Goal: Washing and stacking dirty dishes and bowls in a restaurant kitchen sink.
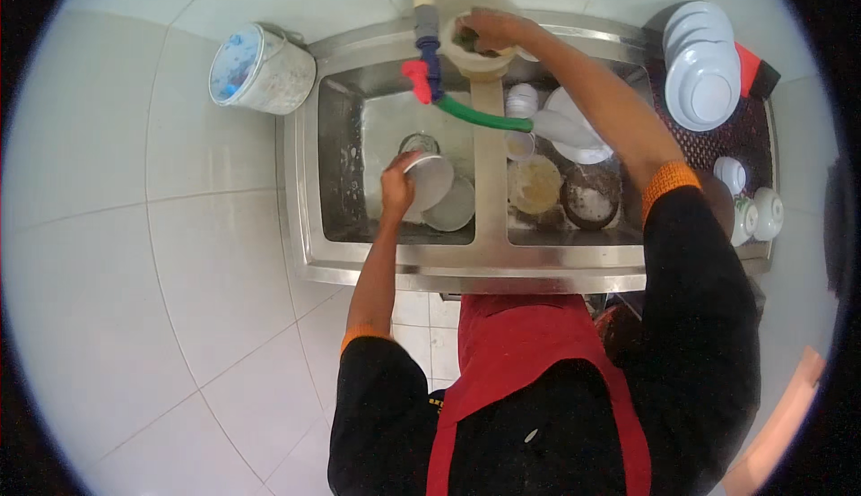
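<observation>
My left hand [397, 187] is closed on the rim of a pale round bowl [430, 182], held tilted over the left sink basin. Below it, a second pale bowl [450, 205] rests in that basin, close to a round drain strainer [419, 143]. At the back of the divider, my right hand [492, 30] reaches into a cream tub [482, 68]. Its fingers are closed on a dark green scouring pad [465, 39], partly hidden by the hand and the tub.
Between the basins hangs a green hose [480, 117] from a tap with a red handle [416, 81]. Bowls, plates and a dark soapy pot [591, 197] crowd the right basin. White plates [702, 92] and small bowls [769, 213] stand at right. A white bucket [276, 74] sits back left.
</observation>
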`<action>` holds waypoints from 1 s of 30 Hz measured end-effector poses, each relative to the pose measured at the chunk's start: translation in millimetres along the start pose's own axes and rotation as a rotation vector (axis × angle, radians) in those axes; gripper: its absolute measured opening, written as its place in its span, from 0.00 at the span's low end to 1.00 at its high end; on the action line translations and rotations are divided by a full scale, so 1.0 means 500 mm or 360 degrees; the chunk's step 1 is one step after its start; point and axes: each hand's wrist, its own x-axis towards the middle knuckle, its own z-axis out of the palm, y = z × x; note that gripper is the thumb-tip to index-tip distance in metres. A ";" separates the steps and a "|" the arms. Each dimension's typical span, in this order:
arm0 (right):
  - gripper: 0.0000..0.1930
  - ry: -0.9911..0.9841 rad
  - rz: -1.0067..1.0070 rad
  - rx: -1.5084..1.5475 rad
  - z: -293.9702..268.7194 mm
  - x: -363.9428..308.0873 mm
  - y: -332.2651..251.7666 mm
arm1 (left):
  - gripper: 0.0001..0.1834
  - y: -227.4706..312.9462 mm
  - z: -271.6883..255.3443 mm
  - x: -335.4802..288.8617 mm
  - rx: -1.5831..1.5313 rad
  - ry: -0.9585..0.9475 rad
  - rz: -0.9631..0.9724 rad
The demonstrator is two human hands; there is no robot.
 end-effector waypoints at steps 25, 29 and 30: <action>0.23 0.1183 0.0828 0.2271 -0.214 -0.565 -0.024 | 0.26 0.339 0.442 -0.080 0.0123 -0.0042 0.0007; 0.22 0.1239 0.1111 0.2360 -0.138 -0.695 -0.015 | 0.27 0.171 0.659 -0.094 -0.0422 -0.0211 -0.2084; 0.22 0.1216 0.1136 0.2370 -0.120 -0.724 -0.014 | 0.27 0.124 0.684 -0.104 -0.0603 -0.0198 -0.2417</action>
